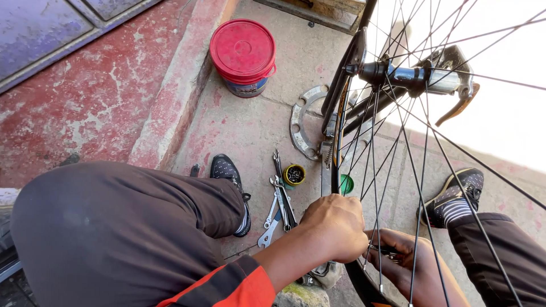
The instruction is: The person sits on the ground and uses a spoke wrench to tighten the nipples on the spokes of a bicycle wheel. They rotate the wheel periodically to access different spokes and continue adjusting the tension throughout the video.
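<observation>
**Tight room at the wheel rim**

Crossing spokes (398,142) fence the right hand (398,253); only narrow gaps lie between them. The left hand (335,227) sits outside the rim (336,131). Beside it, wrenches (278,207), a small tin (294,174) and a metal ring (301,122) clutter the pavement. The red bucket (243,57) stands well apart, with bare concrete (239,133) between.

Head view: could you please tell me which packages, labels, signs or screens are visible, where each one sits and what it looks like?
Bucket: top centre, on the concrete by the red step; round, red lid and handle, blue-and-white printed label band.
Small tin: open, beside the wrenches; round, yellow rim, dark contents.
No signs or screens.
</observation>
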